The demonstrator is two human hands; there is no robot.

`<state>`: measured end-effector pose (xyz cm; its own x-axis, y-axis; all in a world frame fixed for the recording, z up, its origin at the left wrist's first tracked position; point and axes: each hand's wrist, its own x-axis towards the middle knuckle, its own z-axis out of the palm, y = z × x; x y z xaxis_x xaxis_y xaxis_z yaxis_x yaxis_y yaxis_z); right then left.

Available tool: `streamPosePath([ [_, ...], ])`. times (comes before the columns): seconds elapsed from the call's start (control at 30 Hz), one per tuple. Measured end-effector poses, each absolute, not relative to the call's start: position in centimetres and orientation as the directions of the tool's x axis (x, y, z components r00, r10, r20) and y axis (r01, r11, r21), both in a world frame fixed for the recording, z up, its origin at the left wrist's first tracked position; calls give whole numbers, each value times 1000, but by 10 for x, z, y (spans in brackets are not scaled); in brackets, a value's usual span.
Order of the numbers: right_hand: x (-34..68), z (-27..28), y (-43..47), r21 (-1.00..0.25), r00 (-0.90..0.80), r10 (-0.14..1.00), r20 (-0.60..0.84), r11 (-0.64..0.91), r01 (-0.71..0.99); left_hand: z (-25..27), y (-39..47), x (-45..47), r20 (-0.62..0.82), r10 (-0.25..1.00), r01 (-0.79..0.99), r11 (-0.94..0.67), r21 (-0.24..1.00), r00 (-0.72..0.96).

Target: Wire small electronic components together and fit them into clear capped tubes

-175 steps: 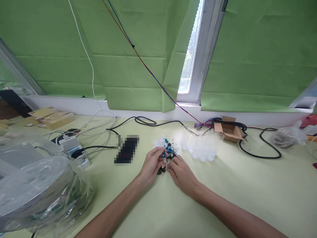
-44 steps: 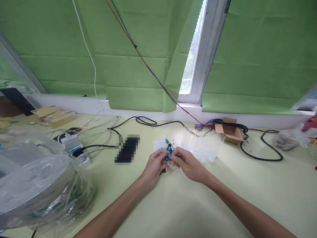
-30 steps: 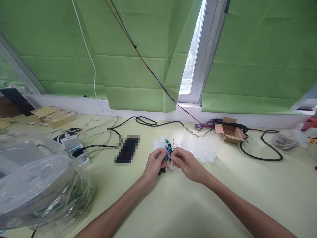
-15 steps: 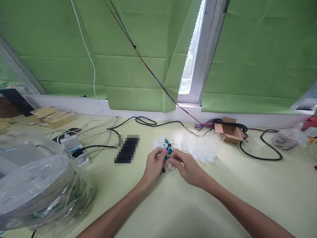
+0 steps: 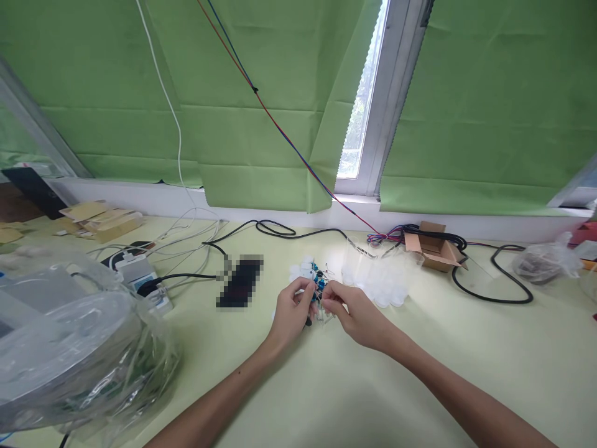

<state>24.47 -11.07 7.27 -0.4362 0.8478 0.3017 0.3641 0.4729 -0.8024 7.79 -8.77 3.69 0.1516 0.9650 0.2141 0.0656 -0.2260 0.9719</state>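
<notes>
Blue parts lay between left hand and right hand, close to both; fingers curled, grip indiscernible.

Left hand and right hand are seen bare; left forearm and right forearm likewise uncovered; a small spot is noted on left forearm.

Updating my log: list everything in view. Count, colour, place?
small parts: several, blue, centre
translucent containers: many, whitish, centre right
carton: one, brown, rear right
plastic bag: one, clear, far right
wrapped item: one, greyish, near left
pixelated item: one, black, mid left
power strip: one, white, left
cables: several, mixed colours, mostly rear
boxes: several, tan, rear left
blinds: several, green, behind
table: one, yellowish, beneath
left hand: one, bare, at parts
right hand: one, bare, at parts
</notes>
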Motion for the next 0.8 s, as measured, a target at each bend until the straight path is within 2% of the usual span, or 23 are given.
streamPosePath([
  [0.23,248,73,-110,-745,-479,826,299,515,423,36,-86,78,205,963,64,-219,974,176],
  [0.57,249,71,-106,-661,-481,745,463,651,372,30,-81,78,143,965,-81,-129,988,218],
  [0.8,248,73,-105,-721,-409,803,433,581,377,28,-80,77,140,964,-132,-112,985,226],
])
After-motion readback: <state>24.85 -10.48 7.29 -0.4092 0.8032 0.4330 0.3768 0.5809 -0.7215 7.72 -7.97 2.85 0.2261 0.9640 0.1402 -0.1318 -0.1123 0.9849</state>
